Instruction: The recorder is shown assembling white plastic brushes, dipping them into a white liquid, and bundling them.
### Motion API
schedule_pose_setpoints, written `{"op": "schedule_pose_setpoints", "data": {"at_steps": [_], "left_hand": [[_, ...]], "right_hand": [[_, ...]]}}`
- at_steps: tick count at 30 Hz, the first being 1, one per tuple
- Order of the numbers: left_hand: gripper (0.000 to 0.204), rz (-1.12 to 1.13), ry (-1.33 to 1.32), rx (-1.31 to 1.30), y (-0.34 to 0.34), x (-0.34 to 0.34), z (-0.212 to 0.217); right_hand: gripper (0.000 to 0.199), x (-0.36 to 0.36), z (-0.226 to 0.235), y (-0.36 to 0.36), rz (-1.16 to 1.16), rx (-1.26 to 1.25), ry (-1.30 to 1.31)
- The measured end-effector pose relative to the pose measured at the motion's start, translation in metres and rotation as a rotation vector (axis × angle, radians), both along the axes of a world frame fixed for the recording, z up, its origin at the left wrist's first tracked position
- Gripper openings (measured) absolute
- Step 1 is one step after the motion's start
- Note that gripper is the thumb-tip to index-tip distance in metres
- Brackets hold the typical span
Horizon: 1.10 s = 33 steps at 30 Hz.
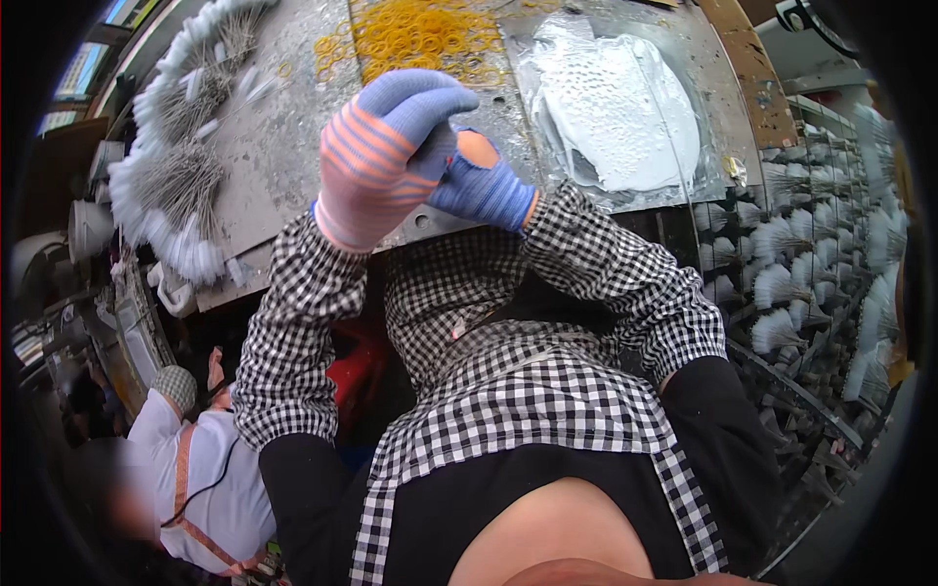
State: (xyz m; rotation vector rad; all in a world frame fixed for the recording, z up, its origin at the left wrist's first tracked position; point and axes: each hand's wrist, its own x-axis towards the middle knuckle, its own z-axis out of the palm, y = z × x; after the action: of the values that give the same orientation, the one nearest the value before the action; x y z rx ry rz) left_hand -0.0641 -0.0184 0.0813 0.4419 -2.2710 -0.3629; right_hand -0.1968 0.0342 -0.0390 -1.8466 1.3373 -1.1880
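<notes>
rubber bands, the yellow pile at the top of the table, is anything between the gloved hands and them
Nothing visible stands between. The left hand in the pink-and-blue striped knit glove and the right hand in the blue knit glove with a worn hole meet just below the pile of yellow rubber bands, with only bare grey metal tabletop between.

The left hand (376, 161) wears a pink glove with orange stripes and blue fingertips. The right hand (479, 181) wears blue. The sleeves (293, 332) are black-and-white checked, the rubber bands (420, 34) yellow.
</notes>
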Motion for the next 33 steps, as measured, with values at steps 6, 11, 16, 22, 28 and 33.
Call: {"op": "schedule_pose_setpoints", "data": {"at_steps": [6,11,16,22,28,33], "left_hand": [[0.03,-0.057,0.07,-0.024,0.015,-0.003,-0.023],[0.029,-0.202,-0.036,-0.02,0.012,-0.061,0.001],[0.023,-0.478,0.062,-0.087,-0.004,-0.168,0.013],[0.017,-0.566,0.058,-0.186,-0.027,-0.228,-0.004],[0.019,-0.583,0.089,-0.113,-0.028,-0.233,-0.027],[0.019,-0.614,0.119,-0.103,-0.034,-0.23,-0.028]], "right_hand": [[0.034,0.002,-0.042,0.011,0.002,-0.115,-0.127],[0.033,-0.06,0.004,0.028,-0.072,-0.15,-0.02],[0.028,-0.161,-0.012,0.042,-0.37,-0.252,0.366],[0.038,-0.227,-0.038,0.037,-0.392,0.231,0.297],[0.036,-0.239,-0.086,0.022,-0.512,-0.143,0.427],[0.045,-0.195,-0.04,0.015,-0.607,-0.024,0.2]]}}
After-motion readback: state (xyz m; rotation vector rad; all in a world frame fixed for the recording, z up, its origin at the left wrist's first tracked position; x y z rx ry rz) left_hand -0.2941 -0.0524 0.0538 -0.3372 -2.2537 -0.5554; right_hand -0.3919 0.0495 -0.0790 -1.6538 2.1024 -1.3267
